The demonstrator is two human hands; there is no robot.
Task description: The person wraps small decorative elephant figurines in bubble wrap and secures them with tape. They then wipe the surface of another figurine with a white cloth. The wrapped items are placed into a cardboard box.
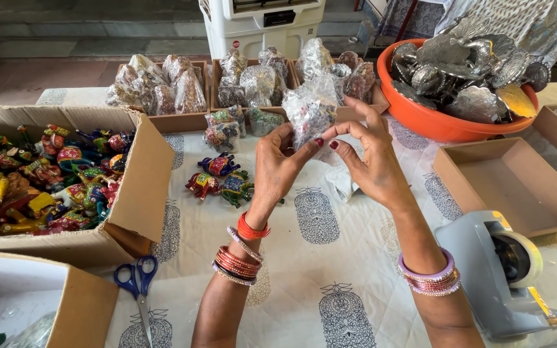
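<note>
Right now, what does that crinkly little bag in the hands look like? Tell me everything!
The small clear plastic bag is crinkly and shiny, stuffed with a colourful painted figure that is hard to make out through the wrap. It is held up above the printed cloth, in front of the trays of similar bags. The left hand and the right hand pinch its lower end with their fingers, where the plastic gathers.
</note>
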